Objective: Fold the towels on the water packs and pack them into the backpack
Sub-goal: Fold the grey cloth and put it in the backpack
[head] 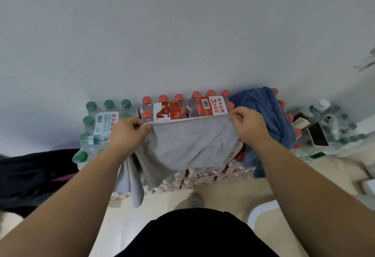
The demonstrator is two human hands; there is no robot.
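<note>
both hands pinch grey towel (186, 143) top edge | left hand (126, 133) | right hand (250, 125)

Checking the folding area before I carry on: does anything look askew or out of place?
The blue towel lies crumpled on the red-capped water packs, one end drooping over the front. Nothing looks spilled.

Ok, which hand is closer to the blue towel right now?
Right. The right hand pinches the grey towel by its corner just beside the blue towel. The left hand pinches the other corner, across the grey towel from it.
</note>
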